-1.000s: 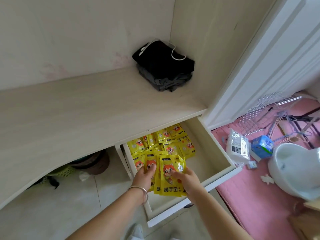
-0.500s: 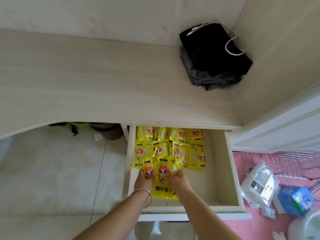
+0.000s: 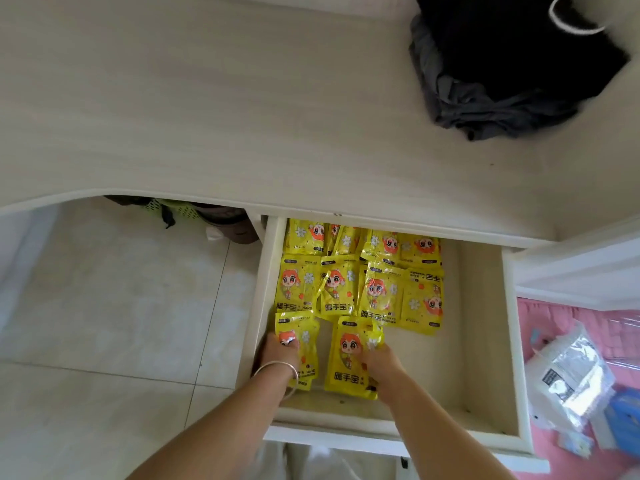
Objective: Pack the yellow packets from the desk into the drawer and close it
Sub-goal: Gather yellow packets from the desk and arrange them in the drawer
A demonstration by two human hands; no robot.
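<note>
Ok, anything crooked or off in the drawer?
Only slightly: one yellow packet in the middle row sits tilted and crumpled, overlapping its neighbours. Nothing looks spilled or torn in the drawer.

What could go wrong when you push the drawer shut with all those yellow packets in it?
The packets at the back overlap and sit bunched under the desk edge; one sticking up might catch and crumple as the drawer slides in. Both the left hand and right hand rest on packets inside, so shutting it too early could pinch fingers.
</note>
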